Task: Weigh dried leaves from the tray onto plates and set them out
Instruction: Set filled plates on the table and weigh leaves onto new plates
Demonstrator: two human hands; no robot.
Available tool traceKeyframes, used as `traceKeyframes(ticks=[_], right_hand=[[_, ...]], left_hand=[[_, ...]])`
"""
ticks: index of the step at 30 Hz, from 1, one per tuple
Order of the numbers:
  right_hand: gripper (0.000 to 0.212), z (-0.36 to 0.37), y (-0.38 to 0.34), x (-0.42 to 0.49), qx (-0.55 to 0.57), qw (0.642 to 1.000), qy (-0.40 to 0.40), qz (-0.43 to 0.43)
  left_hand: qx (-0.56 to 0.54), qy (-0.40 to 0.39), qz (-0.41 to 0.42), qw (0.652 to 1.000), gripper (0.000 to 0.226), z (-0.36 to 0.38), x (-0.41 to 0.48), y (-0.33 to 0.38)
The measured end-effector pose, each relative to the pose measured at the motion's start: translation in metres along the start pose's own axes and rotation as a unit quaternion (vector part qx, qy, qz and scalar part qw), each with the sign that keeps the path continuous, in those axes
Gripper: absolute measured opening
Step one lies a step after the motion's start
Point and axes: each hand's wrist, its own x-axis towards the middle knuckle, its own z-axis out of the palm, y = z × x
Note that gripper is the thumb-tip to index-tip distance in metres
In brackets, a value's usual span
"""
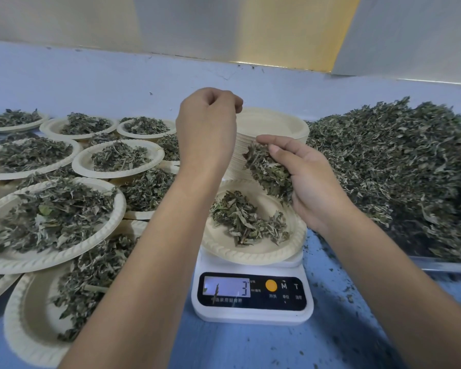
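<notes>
Blue desk (250, 350). Tray (442, 263) at right, heaped with dried leaves (399, 161). Filled plates (53, 225) spread, overlapping, at left. Stack of empty plates (274, 129) behind scale (252, 299). Plate on scale (253, 251) holds small pile; display seems to read 3. Right hand (303, 179) above it, grip clamped on clump of leaves (269, 171). Left hand (208, 123) raised, fingers pinched together; whether holding anything, cannot tell. Step: topping up to weight. Next: release leaves little by little, watch display.

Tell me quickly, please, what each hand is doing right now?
Left hand: closed in a loose fist; whether it holds anything cannot be told.
Right hand: cupped, holding a clump of dried leaves above the plate.
</notes>
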Motion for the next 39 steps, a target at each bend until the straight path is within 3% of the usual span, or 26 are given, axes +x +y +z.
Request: traceKeyframes(ticks=[7,18,28,34,39], right_hand=[[0.025,-0.002,0.0,0.0002,-0.042,0.999,0.021,0.009],[0.021,0.0001,0.0026,-0.0007,-0.005,0.998,0.038,0.041],[0.022,0.0009,0.0027,0.0002,-0.014,0.999,0.011,0.046],[0.033,0.0006,0.0002,-0.0007,0.044,0.997,0.009,0.063],[0.029,0.0021,-0.0019,0.0004,0.121,0.988,0.02,0.098]], left_hand=[[0.007,0.0,0.001,1.0,0.025,-0.0003,0.0,-0.0005],[0.012,-0.002,-0.002,1.0,0.025,-0.0005,-0.0013,-0.0005],[0.013,-0.002,-0.004,1.0,0.024,-0.0004,0.0009,-0.0027],[0.019,-0.003,-0.008,1.0,0.024,-0.0009,0.0006,-0.0035],[0.023,-0.049,-0.055,0.997,0.022,0.0015,0.0028,-0.0069]])
